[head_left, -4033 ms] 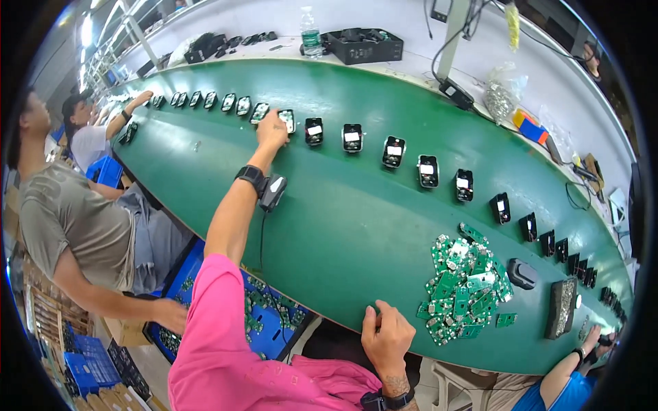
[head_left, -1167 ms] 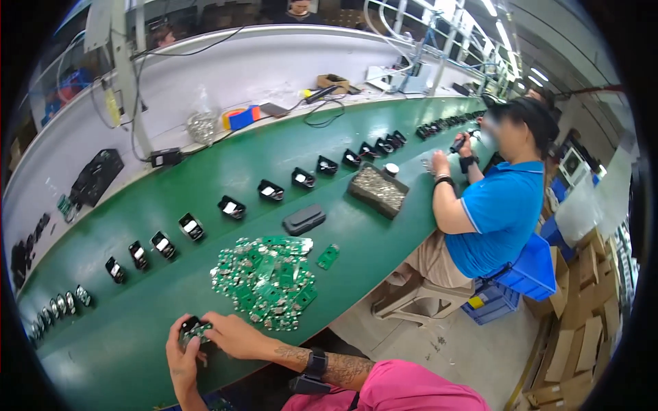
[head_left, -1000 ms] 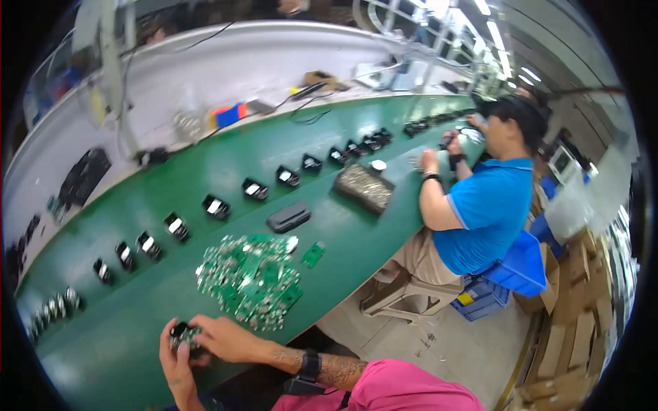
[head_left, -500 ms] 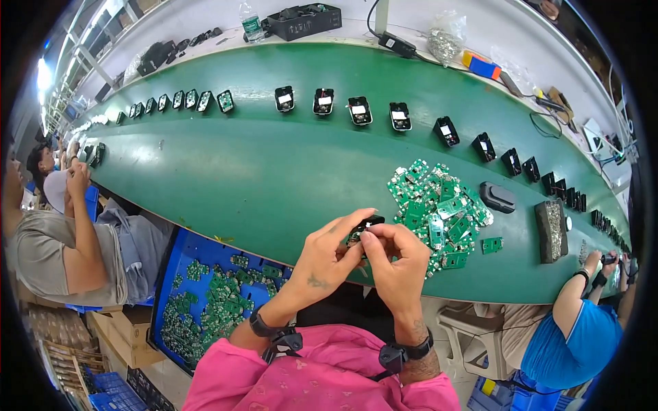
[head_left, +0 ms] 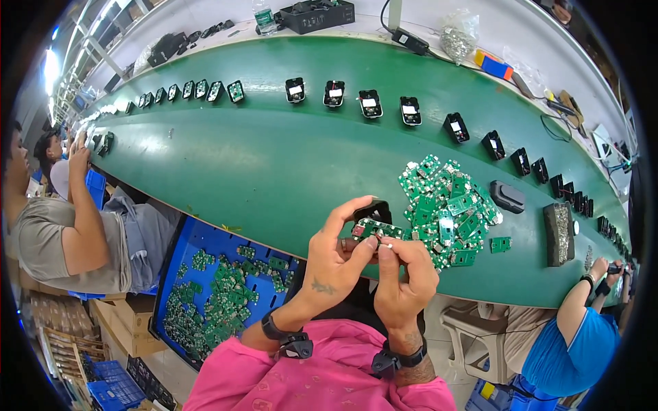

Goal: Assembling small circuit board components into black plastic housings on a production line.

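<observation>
Far left: I see a seated person in a grey shirt [head_left: 58, 236], arm raised to the bench [head_left: 226, 164] edge. Near left, below the bench edge, a blue tray [head_left: 188, 246] holds loose green circuit boards.

Along the far side of the green bench, a row of small black housings [head_left: 334, 94] runs left to right, curving toward the right rim.

Centre near: both of my hands meet just above the near bench edge. Left hand [head_left: 332, 264] is closed, thumb and forefinger pinching a small green circuit board [head_left: 375, 229]; forefinger arched up over it. Right hand [head_left: 404, 274] is closed too, fingertips gripping the same board from its right end. A black housing [head_left: 373, 209] sits right behind the board, touching the left fingers; can't tell whether the board is seated in it. Both wrists wear black bands, pink sleeves below.

Just right of the hands: a pile of green circuit boards [head_left: 449, 209] lies on the bench, one stray board near its right edge. Further right, a dark rounded case [head_left: 508, 196], then a black tray of small metal parts [head_left: 559, 233].

Far right near corner: another person in a blue shirt [head_left: 579, 349], hands on the bench edge.

Far edge behind the row: a black box [head_left: 317, 14], a clear bag [head_left: 459, 38].
</observation>
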`<state>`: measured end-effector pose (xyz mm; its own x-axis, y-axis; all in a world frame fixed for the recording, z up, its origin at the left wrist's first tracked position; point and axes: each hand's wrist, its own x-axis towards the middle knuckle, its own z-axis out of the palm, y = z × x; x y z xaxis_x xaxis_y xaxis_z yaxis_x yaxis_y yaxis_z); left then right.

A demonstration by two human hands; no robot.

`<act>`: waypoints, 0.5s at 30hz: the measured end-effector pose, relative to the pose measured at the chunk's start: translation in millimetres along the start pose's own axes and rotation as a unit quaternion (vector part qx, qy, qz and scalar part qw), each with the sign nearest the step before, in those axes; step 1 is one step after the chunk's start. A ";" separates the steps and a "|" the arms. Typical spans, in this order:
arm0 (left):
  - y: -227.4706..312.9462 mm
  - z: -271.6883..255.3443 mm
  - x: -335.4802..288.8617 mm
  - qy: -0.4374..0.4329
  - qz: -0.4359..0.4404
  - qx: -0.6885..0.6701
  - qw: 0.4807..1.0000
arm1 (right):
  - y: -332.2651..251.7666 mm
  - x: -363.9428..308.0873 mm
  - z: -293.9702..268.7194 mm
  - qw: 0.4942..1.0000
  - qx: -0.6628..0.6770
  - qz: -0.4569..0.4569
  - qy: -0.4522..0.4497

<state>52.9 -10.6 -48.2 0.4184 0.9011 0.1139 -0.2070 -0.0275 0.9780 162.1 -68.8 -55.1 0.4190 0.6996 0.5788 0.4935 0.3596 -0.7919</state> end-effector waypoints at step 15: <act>4.0 -5.3 -10.5 0.000 -0.019 0.018 1.000 | 7.3 7.6 -17.9 0.997 0.001 0.064 -0.046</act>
<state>43.0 -17.8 -46.4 0.4261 0.9015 0.0762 -0.1592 -0.0082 0.9872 182.5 -71.9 -53.0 0.4058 0.7937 0.4532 0.4389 0.2657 -0.8584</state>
